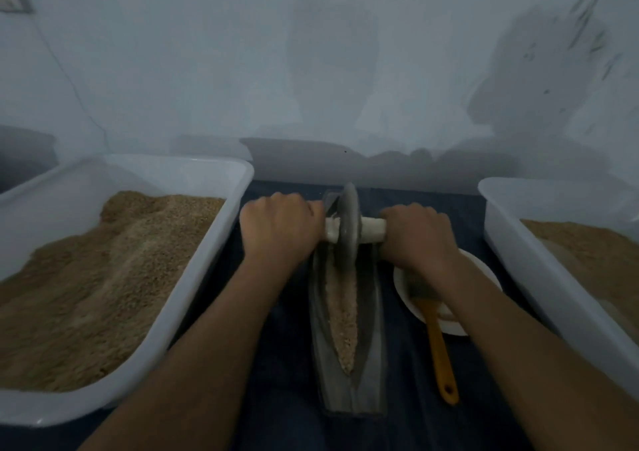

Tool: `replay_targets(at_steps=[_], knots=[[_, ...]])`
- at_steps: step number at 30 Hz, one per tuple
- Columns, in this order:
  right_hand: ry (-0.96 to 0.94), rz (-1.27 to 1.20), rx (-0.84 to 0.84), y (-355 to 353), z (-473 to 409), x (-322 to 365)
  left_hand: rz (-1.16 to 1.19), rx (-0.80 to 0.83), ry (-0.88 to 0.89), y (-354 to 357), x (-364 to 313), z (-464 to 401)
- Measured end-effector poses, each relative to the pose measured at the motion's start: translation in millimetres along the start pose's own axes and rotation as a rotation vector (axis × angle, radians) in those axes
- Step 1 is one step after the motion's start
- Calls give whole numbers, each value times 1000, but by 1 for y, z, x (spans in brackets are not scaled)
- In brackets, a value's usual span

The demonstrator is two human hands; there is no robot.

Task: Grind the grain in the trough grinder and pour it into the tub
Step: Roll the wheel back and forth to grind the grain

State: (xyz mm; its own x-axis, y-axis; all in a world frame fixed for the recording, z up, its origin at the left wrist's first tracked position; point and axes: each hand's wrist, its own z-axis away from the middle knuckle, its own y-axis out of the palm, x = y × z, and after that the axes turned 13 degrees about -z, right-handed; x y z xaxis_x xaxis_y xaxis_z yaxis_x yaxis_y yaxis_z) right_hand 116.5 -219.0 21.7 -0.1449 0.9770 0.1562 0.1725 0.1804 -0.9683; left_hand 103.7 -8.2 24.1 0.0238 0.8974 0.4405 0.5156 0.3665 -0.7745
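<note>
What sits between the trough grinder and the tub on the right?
In the head view, a white plate with a yellow-handled brush lying across it sits between the trough grinder and the right tub, partly under the right hand.

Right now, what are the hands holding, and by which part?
Both grip the grinding wheel by its axle handle: left hand on the left end, right hand on the right end.

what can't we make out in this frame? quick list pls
Head view only:
- Axle ends: hidden inside the left hand and right hand grip.
- Bowl contents and brush bristles: mostly covered by the right forearm.
- Far end of the trough: blocked by the grinding wheel.
- Right tub: cut off by the frame edge.
- Left tub: near corner cut off by the frame edge.
- Grain fineness: too blurred and dim.
</note>
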Motion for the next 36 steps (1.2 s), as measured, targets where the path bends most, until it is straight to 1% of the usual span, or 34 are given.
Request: replay_targets(at_steps=[2,4,6,8,9,10,12,13,15,17,18,21,23,26,28,30,32,34,36], knots=[[22,-30,-28,4,0,-1,24,40,-30,5,1,-18],[-7,-22,-79,6,20,1,42,21,-4,-1,2,-1],[-113,20,-206,6,56,2,124,5,-9,-9,0,42],[-233,6,-315,0,89,3,282,35,-107,-22,5,80],[-279,1,-329,-3,100,3,339,1,-167,-23,8,88],[-306,10,-328,-4,108,1,352,-59,-203,-23,11,94],[-296,27,-305,-3,107,0,268,-90,-134,-22,11,96],[-272,50,-297,-2,97,2,215,-85,-83,-20,10,90],[-182,115,-220,3,65,6,122,-29,-8,-12,2,70],[-42,54,-102,6,25,3,79,0,-43,-2,-4,32],[5,11,-75,7,8,0,82,-4,-80,1,-5,10],[73,-77,-114,13,-8,-2,81,18,-128,0,-10,-26],[66,-57,-150,15,7,-1,51,-3,-87,-5,-9,-17],[-87,74,-231,9,51,3,67,8,37,-7,2,43],[-203,79,-283,2,82,7,67,-45,143,-8,12,83],[-252,63,-308,-2,104,7,92,-106,195,-13,15,103],[-226,75,-279,-1,107,5,89,-79,161,-18,11,101],[-177,87,-235,1,87,6,87,-37,116,-18,4,79],[-70,68,-149,3,53,6,46,-47,60,-5,-2,46]])
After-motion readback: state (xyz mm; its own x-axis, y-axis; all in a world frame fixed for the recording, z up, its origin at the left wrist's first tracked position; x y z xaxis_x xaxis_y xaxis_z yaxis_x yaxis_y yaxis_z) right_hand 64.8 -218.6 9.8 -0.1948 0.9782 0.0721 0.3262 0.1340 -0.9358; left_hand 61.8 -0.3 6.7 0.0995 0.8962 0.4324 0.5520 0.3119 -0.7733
